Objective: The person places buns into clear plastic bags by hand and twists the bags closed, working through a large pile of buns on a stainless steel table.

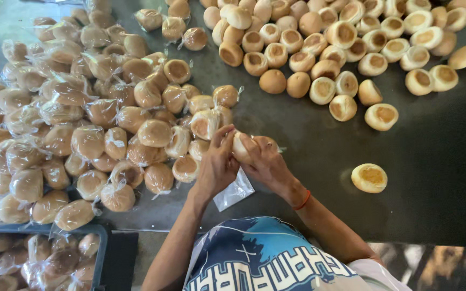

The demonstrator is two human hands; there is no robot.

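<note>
Left hand [218, 161] and right hand [265, 160] grip one bun [240, 149] between them (clear bag [234, 191] below).

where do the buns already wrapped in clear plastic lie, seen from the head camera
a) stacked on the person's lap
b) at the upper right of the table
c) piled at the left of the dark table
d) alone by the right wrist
c: the wrapped buns form a big heap on the left of the dark table, while the bare buns are spread across the upper right.
</note>
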